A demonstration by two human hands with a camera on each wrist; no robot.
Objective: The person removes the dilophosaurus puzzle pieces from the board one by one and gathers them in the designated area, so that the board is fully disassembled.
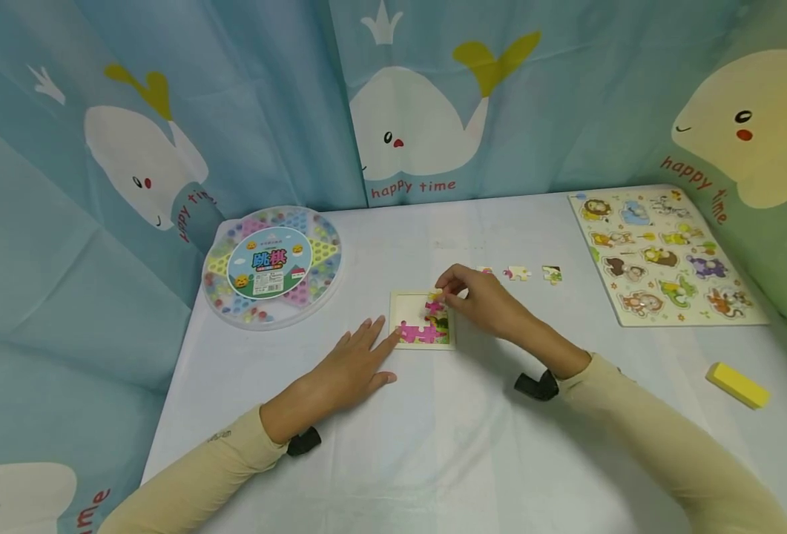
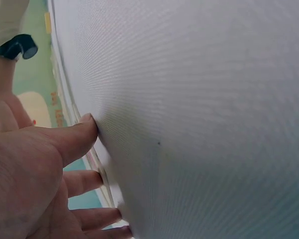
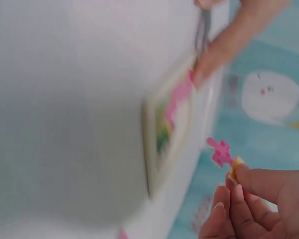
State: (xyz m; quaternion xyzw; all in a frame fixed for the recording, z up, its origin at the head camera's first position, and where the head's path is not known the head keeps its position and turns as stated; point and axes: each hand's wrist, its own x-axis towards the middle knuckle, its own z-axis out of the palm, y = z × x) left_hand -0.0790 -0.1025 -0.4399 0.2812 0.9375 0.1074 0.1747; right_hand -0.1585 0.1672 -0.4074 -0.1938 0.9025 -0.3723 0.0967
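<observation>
A small square puzzle tray point(image 1: 408, 305) lies mid-table, with joined pink and green jigsaw pieces point(image 1: 420, 334) along its near and right sides. Over the tray's right part, my right hand point(image 1: 483, 298) pinches a pink-and-yellow jigsaw piece point(image 3: 221, 152) between thumb and fingers; the right wrist view shows it raised above the tray. My left hand point(image 1: 346, 371) lies palm down with fingers spread, and its index fingertip touches the tray's lower left corner. In the left wrist view the left thumb point(image 2: 77, 142) and fingers are straight and hold nothing.
Loose jigsaw pieces point(image 1: 518, 273) lie behind my right hand, one partly hidden by it. A round board-game box point(image 1: 329, 293) sits at the back left. At the right are an animal puzzle board point(image 1: 656, 278) and a yellow block point(image 1: 738, 385). Curtains point(image 1: 266, 111) stand behind the table.
</observation>
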